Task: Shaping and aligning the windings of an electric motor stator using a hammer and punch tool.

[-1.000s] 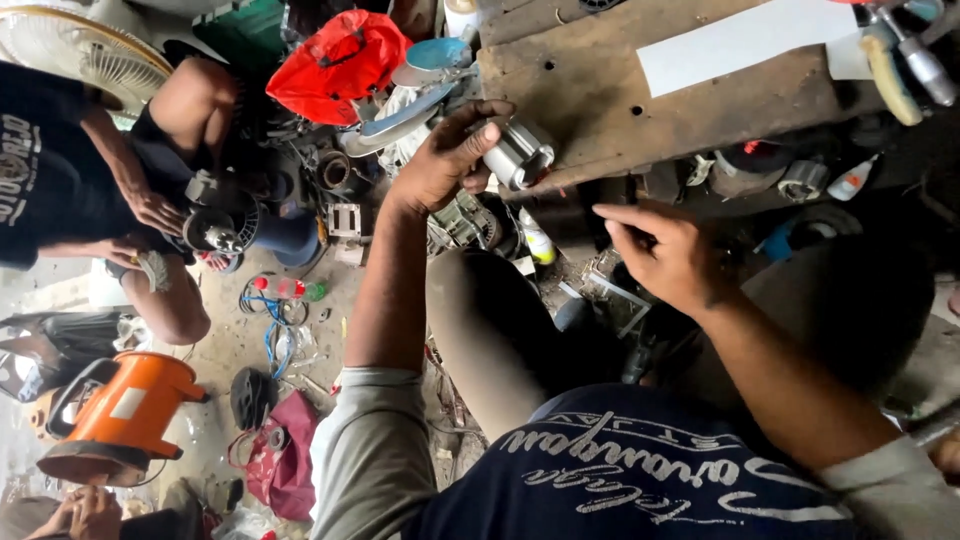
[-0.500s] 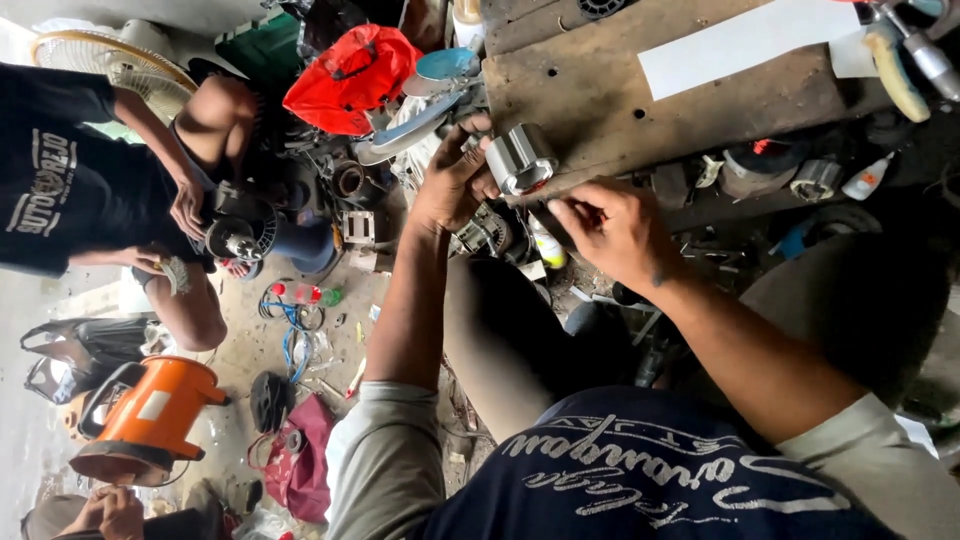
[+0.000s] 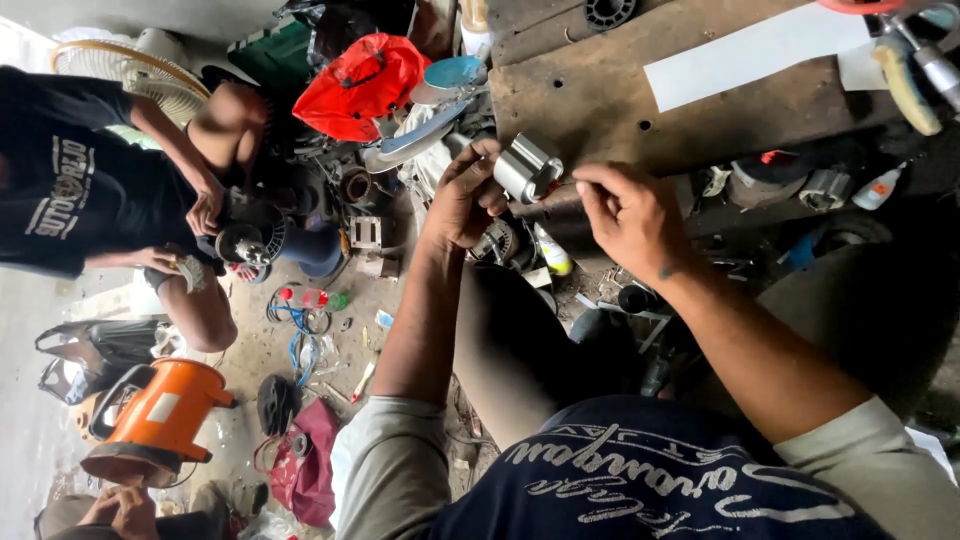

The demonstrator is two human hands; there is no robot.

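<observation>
My left hand (image 3: 462, 198) grips a short shiny metal cylinder (image 3: 527, 167), a motor-like part, at the edge of a worn wooden workbench (image 3: 600, 95). My right hand (image 3: 628, 212) is just to the right of the cylinder, its fingertips pinched together close to the cylinder's end. Whether something small sits between those fingers is not visible. Both forearms reach up from my dark printed shirt at the bottom of the view.
A white paper strip (image 3: 745, 55) lies on the bench. A red plastic bag (image 3: 360, 80) and metal parts are piled left of it. Another person (image 3: 90, 200) squats at left over a motor (image 3: 245, 240). An orange blower (image 3: 160, 415) stands on the littered floor.
My right hand has risen from lower down to the cylinder's right end and pinched its fingers. My left hand has kept hold of the cylinder. The person at left shifted slightly.
</observation>
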